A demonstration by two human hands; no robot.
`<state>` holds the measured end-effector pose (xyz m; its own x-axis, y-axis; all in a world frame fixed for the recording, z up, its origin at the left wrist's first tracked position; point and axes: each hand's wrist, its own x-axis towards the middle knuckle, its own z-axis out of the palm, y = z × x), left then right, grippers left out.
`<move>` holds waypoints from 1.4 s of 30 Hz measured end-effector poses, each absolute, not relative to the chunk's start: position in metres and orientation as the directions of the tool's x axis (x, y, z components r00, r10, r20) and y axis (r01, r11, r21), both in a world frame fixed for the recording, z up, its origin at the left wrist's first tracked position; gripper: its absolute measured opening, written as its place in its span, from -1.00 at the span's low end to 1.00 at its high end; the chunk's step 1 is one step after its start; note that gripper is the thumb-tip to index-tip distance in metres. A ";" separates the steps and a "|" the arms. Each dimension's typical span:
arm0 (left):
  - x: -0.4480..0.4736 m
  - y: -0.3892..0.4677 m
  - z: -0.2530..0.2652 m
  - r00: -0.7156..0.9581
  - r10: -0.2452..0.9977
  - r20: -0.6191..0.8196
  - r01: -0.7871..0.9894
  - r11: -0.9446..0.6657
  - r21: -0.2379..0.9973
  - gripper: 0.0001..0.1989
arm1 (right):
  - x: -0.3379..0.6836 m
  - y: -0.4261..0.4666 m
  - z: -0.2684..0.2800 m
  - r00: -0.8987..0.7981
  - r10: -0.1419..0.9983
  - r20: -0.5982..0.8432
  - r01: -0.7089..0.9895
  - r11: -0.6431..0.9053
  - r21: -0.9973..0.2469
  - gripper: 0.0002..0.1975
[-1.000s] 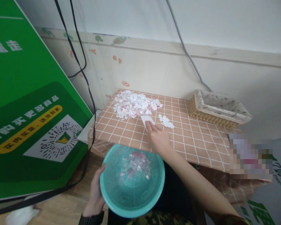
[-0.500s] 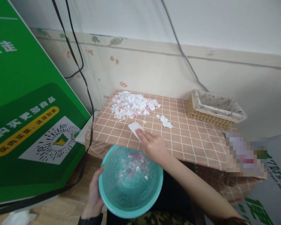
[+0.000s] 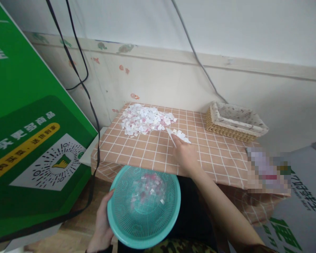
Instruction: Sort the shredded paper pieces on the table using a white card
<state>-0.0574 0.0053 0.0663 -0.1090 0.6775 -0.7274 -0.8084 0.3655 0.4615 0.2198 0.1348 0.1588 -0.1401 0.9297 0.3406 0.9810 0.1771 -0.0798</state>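
My left hand grips the left rim of a round teal plastic colander, held just below the table's front edge. Small clear, pink and white scraps lie in its bottom. Over the table, my right hand is closed on a white card, seen nearly edge-on. The card is near a small cluster of white paper bits, which the hand partly hides. A larger heap of white and pink paper scraps spreads over the far left of the tabletop.
A checked brown cloth covers the table. At its back right stands a cloth-lined wicker basket. A blurred-out item lies at the right end. A green sign board leans on the left, with a black strap hanging before it.
My right hand has moved right and away from me, from above the colander's edge to the small cluster, and the card has turned edge-on. My left hand still holds the colander.
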 end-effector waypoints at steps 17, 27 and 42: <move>-0.056 0.005 0.068 -0.127 0.681 -0.721 -0.784 0.376 0.494 -0.88 | 0.261 0.163 0.176 0.192 0.869 0.455 0.719 0.191 -0.668 -0.62; -0.061 0.006 0.071 -0.158 0.686 -0.711 -0.801 0.331 0.498 -0.91 | 0.237 0.197 0.170 0.175 0.912 0.370 0.669 0.166 -0.725 -0.63; -0.061 0.006 0.074 -0.167 0.677 -0.717 -0.814 0.316 0.488 -0.93 | 0.239 0.200 0.181 0.153 0.910 0.384 0.766 0.136 -0.628 -0.70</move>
<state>-0.0611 0.0062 0.0736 -0.1668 0.6766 -0.7172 -0.8138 0.3163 0.4876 0.2392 0.2002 0.1805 0.1533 0.9105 0.3841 0.7662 0.1359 -0.6280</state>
